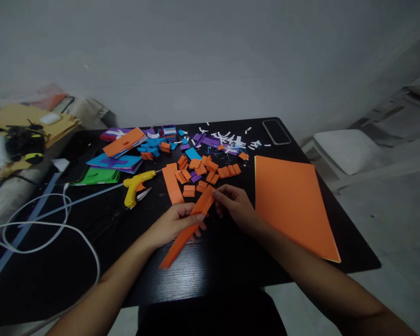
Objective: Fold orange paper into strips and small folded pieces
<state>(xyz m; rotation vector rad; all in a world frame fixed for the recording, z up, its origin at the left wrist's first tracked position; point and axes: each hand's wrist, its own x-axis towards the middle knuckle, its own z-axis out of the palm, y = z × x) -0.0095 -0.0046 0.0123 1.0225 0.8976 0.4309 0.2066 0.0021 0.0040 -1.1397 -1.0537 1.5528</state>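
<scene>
A long orange paper strip (180, 241) slants above the black table's front part, creased along its length. My left hand (177, 223) grips its middle, thumb on top and fingers beneath. At the strip's upper end, my right hand (230, 201) pinches the corner between thumb and finger. Another orange strip (172, 184) lies flat just beyond my left hand. Several small folded orange pieces (212, 171) are scattered past both hands. To the right of my right hand rests a stack of large orange sheets (290, 205).
A yellow glue gun (136, 184) lies left of centre, near folded coloured packets (115, 162). White paper scraps (231, 140) and a phone (276, 132) are at the back. A white cable (66, 225) loops over the left side of the black table (126, 261). A white stool (346, 149) stands at right.
</scene>
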